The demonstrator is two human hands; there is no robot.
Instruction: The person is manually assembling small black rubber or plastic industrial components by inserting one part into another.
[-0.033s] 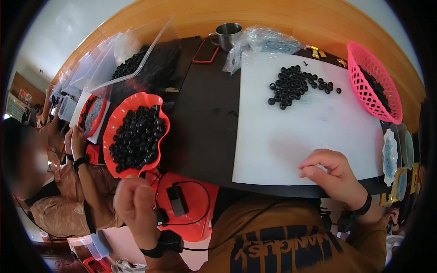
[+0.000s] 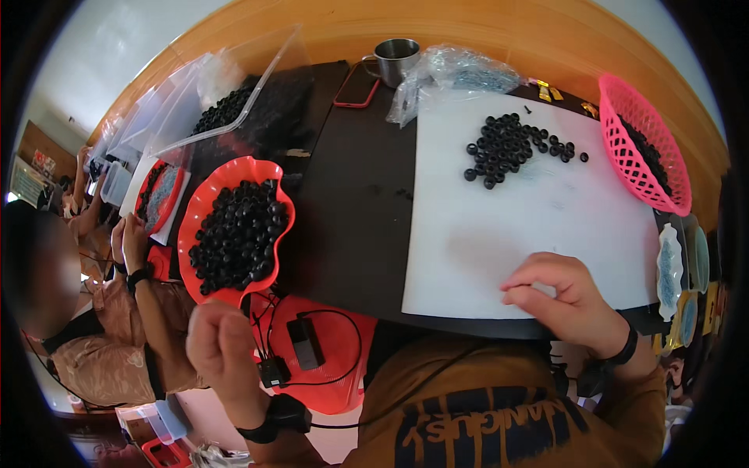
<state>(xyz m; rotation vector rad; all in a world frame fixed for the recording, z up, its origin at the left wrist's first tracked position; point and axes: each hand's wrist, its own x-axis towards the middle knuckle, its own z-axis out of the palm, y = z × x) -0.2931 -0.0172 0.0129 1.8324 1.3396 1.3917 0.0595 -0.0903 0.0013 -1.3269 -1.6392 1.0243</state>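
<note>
White board (image 2: 597, 234) bears black beads (image 2: 502, 147) beyond right hand (image 2: 563, 295); red bowl (image 2: 251, 168) lies beyond left hand (image 2: 221, 343); fingers nearly closed, contents unclear.

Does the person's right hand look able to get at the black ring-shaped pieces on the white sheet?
Probably yes: the right hand is over the near part of the white sheet, and nothing seems to lie between it and the black ring-shaped pieces.
</note>
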